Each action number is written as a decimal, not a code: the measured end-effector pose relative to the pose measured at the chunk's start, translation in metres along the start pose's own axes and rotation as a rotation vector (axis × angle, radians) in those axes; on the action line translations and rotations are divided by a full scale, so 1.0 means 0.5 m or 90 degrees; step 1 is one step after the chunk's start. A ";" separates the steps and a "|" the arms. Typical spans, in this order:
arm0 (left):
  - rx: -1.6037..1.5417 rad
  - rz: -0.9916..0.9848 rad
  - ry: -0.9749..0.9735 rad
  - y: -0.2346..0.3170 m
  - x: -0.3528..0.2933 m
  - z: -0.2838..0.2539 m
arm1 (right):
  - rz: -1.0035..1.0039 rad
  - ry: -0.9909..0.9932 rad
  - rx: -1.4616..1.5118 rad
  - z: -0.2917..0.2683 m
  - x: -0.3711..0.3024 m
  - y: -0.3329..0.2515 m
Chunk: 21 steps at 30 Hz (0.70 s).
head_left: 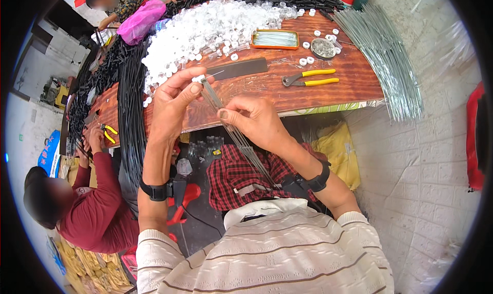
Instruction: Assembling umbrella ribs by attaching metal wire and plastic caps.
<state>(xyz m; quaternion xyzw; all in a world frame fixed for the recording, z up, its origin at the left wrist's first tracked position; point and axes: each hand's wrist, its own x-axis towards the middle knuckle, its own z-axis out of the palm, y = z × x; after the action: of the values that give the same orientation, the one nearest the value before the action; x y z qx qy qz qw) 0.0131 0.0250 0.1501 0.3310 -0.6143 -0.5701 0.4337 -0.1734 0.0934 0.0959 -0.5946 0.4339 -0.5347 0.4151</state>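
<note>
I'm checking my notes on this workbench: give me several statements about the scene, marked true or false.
1. The left hand pinches a small white plastic piece. True.
2. Metal pliers with yellow handles lie on the brown wooden table. True.
3. The right hand holds those pliers. False: it touches a bundle of thin grey metallic strands.
4. The shallow orange-rimmed rectangular tray is empty. False: it holds thin silvery wires.
5. White and clear plastic pieces are heaped beyond the left hand. True.

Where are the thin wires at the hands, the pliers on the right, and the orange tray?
Thin wires [240,139]: head view, middle of the bundle.
Pliers [313,82]: head view, lower yellow handle.
Orange tray [276,48]: head view, near rim.
</note>
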 end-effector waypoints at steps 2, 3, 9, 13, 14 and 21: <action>-0.010 0.002 -0.003 -0.003 0.002 0.001 | 0.008 -0.011 0.021 -0.002 0.001 0.017; -0.022 0.009 -0.010 -0.003 0.003 0.003 | 0.016 -0.023 0.043 -0.004 0.001 0.023; -0.038 0.011 -0.027 -0.012 0.005 -0.005 | 0.030 -0.013 0.045 -0.010 -0.008 0.005; -0.047 0.013 -0.040 -0.010 0.007 0.001 | 0.036 -0.013 0.009 -0.009 -0.013 -0.004; -0.047 0.013 -0.041 -0.010 0.007 0.001 | 0.028 -0.011 -0.009 -0.010 -0.012 -0.007; -0.076 0.029 -0.104 -0.001 0.001 0.010 | 0.053 -0.013 0.084 -0.007 -0.004 0.004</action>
<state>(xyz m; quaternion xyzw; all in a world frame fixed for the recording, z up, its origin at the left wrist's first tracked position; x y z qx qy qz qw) 0.0084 0.0265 0.1500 0.2433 -0.6200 -0.6207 0.4137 -0.1771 0.0948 0.0936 -0.5526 0.4182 -0.5383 0.4796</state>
